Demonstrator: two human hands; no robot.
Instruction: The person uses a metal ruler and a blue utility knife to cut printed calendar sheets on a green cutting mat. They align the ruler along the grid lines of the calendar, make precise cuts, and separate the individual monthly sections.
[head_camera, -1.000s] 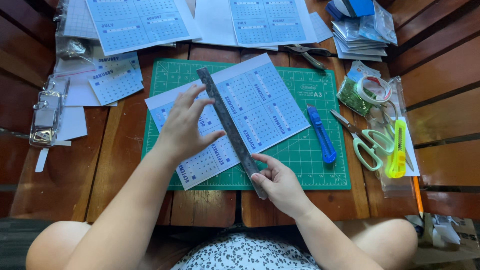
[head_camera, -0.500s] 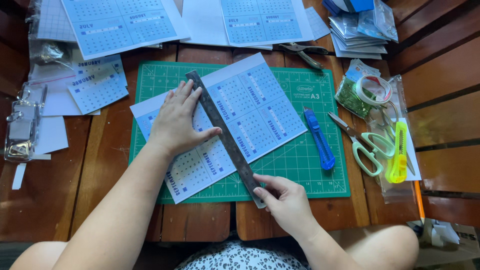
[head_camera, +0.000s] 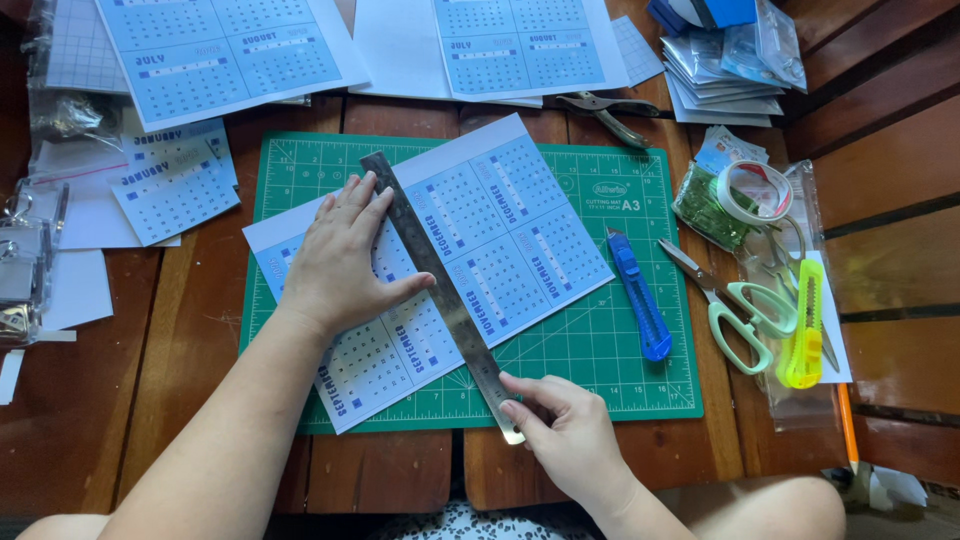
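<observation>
Steel ruler (head_camera: 440, 290) lies diagonal across a blue-and-white calendar sheet (head_camera: 500, 230), running from upper left down to the near edge of the green cutting mat (head_camera: 600, 350). Head view only, looking down at my hands.

L hand (head_camera: 340, 265): flat, palm down, fingers spread and laid on the sheet just left of the ruler, thumb tip touching the ruler's edge around mid-length. Nothing gripped, just pressing.

R hand (head_camera: 565, 430): at the ruler's near end, by the mat's bottom edge. Fingers curled, thumb and index tips pinching that end lightly; rest of the fingers tucked under.

Sheet sits tilted on the mat, its left corner hanging off onto the wooden table (head_camera: 180, 360).

Right of the ruler on the mat: blue utility knife (head_camera: 640, 300), apart from both hands. Off the mat to the right: mint-handled scissors (head_camera: 735, 310), yellow cutter (head_camera: 805, 330), tape roll (head_camera: 755, 190), all on a clear bag. Pliers (head_camera: 605, 108) beyond the mat's far edge. More calendar sheets (head_camera: 230, 55) along the far side and at left.
</observation>
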